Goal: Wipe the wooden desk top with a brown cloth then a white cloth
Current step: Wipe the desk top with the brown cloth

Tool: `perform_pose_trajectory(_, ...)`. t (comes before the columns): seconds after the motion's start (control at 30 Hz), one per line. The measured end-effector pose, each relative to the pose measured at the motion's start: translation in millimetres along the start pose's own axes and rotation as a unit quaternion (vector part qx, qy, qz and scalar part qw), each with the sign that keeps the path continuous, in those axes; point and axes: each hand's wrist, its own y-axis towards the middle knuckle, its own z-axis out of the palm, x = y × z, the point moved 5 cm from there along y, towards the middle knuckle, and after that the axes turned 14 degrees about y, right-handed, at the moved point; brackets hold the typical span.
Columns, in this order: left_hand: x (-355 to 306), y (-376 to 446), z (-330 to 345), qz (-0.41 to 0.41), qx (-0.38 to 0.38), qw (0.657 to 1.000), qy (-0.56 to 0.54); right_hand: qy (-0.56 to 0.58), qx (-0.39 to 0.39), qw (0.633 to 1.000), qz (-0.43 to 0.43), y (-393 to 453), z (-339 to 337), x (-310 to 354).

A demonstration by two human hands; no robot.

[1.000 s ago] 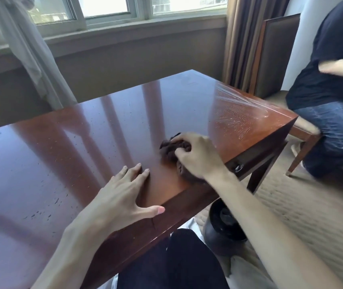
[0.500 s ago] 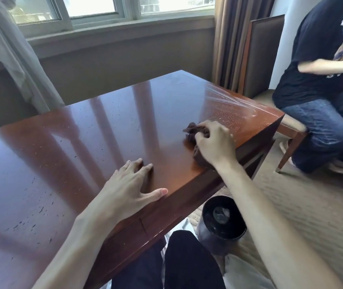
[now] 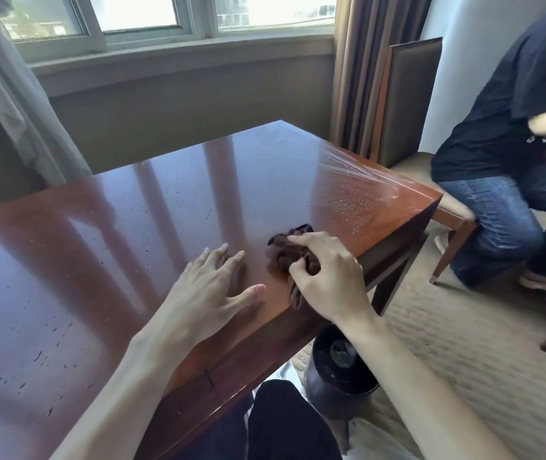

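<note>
Cloth (image 3: 285,252) gripped near desk (image 3: 99,260) edge.

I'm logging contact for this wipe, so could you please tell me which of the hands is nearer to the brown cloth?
Right. The right hand grips the brown cloth against the desk top; the left hand rests flat beside it, apart.

The right hand (image 3: 326,277) covers much of the cloth (image 3: 285,250). The bench (image 3: 132,227) runs off the left edge. The seated person (image 3: 514,144) is cropped and blurred. The bin (image 3: 334,376) is partly hidden.
</note>
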Motion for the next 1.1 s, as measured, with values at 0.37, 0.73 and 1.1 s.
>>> perform_pose_trajectory(0.37, 0, 29, -9, 0.007, -0.018, 1.0, 0.014, -0.036, 0.044, 0.998, 0.023, 49, 6, -20)
perform_pose_trajectory(0.73, 4, 71, -11, 0.016, -0.026, 1.0, 0.008, -0.036, 0.067, 0.997, 0.025, 60, -5, -26)
perform_pose_trajectory(1.1, 5, 114, 1, 0.025, 0.044, 0.995, 0.087, -0.084, -0.004, 0.995, 0.047, 183, 34, -66)
